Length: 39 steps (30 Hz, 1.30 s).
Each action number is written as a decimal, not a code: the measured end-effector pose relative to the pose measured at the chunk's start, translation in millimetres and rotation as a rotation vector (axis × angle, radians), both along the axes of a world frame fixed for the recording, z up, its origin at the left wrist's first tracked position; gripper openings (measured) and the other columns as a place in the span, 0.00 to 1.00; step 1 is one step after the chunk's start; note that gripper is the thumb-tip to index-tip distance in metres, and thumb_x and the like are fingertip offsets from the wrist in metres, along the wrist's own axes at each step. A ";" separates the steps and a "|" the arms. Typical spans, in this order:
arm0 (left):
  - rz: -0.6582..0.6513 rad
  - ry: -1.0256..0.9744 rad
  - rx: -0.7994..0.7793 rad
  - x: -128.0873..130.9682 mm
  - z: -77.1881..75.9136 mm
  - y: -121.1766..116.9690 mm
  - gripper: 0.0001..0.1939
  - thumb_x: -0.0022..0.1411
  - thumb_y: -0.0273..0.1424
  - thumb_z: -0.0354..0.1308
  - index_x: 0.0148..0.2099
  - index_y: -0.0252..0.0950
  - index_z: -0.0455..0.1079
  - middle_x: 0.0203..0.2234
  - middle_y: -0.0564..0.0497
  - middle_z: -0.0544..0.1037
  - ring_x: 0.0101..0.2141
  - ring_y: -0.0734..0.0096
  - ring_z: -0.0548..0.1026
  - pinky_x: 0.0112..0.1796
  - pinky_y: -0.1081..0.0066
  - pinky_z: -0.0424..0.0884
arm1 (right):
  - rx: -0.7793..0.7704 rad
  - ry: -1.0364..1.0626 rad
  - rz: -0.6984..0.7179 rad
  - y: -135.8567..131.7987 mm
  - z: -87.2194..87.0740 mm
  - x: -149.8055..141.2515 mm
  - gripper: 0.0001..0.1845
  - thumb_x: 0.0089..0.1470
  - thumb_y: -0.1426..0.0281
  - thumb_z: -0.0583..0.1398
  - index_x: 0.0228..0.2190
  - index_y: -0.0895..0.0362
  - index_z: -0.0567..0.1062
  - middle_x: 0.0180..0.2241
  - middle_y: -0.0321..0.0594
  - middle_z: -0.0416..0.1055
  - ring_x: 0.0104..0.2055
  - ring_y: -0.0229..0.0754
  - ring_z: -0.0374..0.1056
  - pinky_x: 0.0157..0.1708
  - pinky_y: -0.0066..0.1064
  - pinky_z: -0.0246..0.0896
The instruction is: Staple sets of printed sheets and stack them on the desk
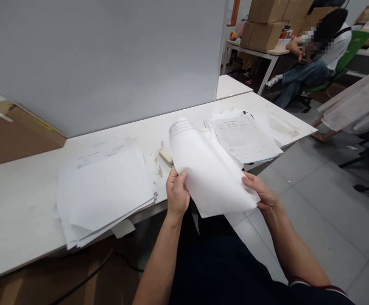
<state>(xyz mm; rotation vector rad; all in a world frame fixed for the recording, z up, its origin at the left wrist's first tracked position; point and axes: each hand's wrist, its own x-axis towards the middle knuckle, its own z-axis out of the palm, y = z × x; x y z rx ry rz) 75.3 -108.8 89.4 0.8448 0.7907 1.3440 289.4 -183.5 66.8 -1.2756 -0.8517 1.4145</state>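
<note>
I hold a sheaf of white paper sheets in both hands, just off the front edge of the white table. The far end of the sheaf curls over. My left hand grips its left edge with the fingers closed round it. The right hand pinches the lower right corner, thumb on top.
A messy stack of blank sheets lies on the table to the left. A pile of printed forms lies to the right, a small beige stapler between them. A white partition rises behind. A seated person and cardboard boxes are far right.
</note>
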 end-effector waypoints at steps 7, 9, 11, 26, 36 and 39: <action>-0.154 0.522 -0.160 -17.5 -38.9 3.9 0.19 0.54 0.46 0.57 0.39 0.35 0.68 0.27 0.50 0.78 0.23 0.71 0.75 0.26 0.72 0.72 | 0.029 -0.687 -0.171 52.5 2.5 32.4 0.20 0.45 0.63 0.62 0.41 0.59 0.74 0.33 0.42 0.75 0.31 0.45 0.70 0.27 0.32 0.63; -0.119 0.678 -0.138 -26.6 -45.3 0.8 0.19 0.54 0.47 0.57 0.34 0.35 0.69 0.24 0.50 0.77 0.21 0.71 0.75 0.24 0.73 0.71 | 0.045 -0.931 -0.171 63.7 1.0 32.9 0.17 0.48 0.64 0.58 0.40 0.59 0.74 0.31 0.42 0.74 0.31 0.44 0.68 0.27 0.32 0.62; -0.157 0.776 -0.118 -34.8 -51.0 -4.0 0.20 0.54 0.49 0.56 0.27 0.35 0.70 0.20 0.49 0.76 0.18 0.72 0.73 0.21 0.74 0.68 | 0.060 -1.162 -0.160 70.8 -3.6 31.9 0.16 0.51 0.65 0.56 0.39 0.60 0.74 0.32 0.44 0.72 0.32 0.46 0.67 0.30 0.34 0.62; -0.369 0.390 -0.389 -18.7 -62.4 -22.8 0.21 0.48 0.47 0.62 0.28 0.30 0.72 0.21 0.47 0.76 0.22 0.72 0.74 0.22 0.75 0.69 | -0.057 -0.673 -0.132 42.5 -24.9 31.8 0.32 0.46 0.61 0.62 0.52 0.60 0.67 0.40 0.48 0.73 0.38 0.48 0.71 0.34 0.36 0.66; -0.479 0.393 -0.425 -44.5 -60.3 -29.5 0.21 0.51 0.49 0.59 0.36 0.35 0.66 0.23 0.53 0.73 0.24 0.73 0.71 0.27 0.73 0.67 | -0.328 -0.189 0.107 -1.5 -27.1 33.5 0.20 0.44 0.56 0.64 0.36 0.57 0.75 0.36 0.45 0.76 0.36 0.49 0.73 0.33 0.38 0.69; -0.335 0.552 -0.280 -35.3 -64.1 -21.3 0.21 0.53 0.49 0.57 0.26 0.34 0.64 0.17 0.57 0.66 0.19 0.78 0.63 0.21 0.77 0.57 | -0.341 -0.166 0.012 16.0 -33.6 22.9 0.20 0.44 0.56 0.64 0.36 0.57 0.74 0.33 0.44 0.77 0.31 0.46 0.73 0.29 0.36 0.68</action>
